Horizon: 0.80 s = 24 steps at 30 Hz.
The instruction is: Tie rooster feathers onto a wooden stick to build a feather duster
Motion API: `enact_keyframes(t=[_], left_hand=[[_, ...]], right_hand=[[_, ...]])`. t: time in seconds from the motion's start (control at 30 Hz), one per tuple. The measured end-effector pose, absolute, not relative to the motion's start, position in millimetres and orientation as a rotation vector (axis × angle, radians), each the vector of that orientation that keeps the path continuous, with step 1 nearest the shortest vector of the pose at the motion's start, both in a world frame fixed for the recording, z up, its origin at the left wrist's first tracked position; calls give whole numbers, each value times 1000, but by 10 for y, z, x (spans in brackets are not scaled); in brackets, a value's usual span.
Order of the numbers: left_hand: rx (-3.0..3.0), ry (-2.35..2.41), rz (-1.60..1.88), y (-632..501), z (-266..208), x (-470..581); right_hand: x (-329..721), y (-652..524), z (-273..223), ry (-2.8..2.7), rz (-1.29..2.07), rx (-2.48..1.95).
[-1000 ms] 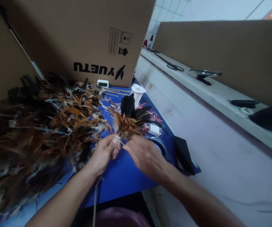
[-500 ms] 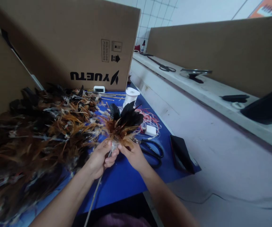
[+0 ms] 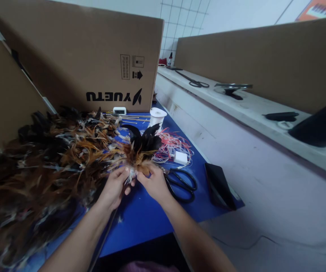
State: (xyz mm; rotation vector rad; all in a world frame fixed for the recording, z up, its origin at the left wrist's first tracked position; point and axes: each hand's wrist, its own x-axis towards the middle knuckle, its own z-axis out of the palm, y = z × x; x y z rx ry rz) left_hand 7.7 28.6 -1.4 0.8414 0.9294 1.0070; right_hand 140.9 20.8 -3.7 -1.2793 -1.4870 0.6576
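Between my two hands is a bunch of feathers (image 3: 141,147), black at the top and orange-brown lower down, with pale fluffy quill ends at its base. My left hand (image 3: 119,186) is closed on the base from the left, and a thin stick (image 3: 105,236) runs down from under it. With thumb and fingers pinched, my right hand (image 3: 155,183) grips the bunch's lower right side. Just right of it lie black-handled scissors (image 3: 182,184). A large heap of brown, orange and black feathers (image 3: 52,173) covers the left of the table.
Behind the bunch stand a white spool (image 3: 157,113) and a tangle of red and white strands (image 3: 174,141) with a white charger (image 3: 180,157). A phone (image 3: 218,185) leans at the right edge. A cardboard box (image 3: 103,56) rises at the back; a ledge (image 3: 250,109) runs along the right.
The feather bunch has shifted slightly left and tilted, its black feathers spreading apart. My hands moved a little, and the stick below my left hand now hangs closer to my forearm.
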Motion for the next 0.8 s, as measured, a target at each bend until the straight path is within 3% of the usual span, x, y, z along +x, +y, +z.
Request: enact_keyframes(t=[0.27,0.63,0.8], left_hand=[[1044,975,1153,252,28,45],[1022,944,1190,391,21,-34],[794,934,1107,411,49,-30]], right_hand=[[1220,372,48,-1582,498,-1380],[1290,511,-52,-1541,997,-1148],[1332,568,-199,-1541,987,-1142]])
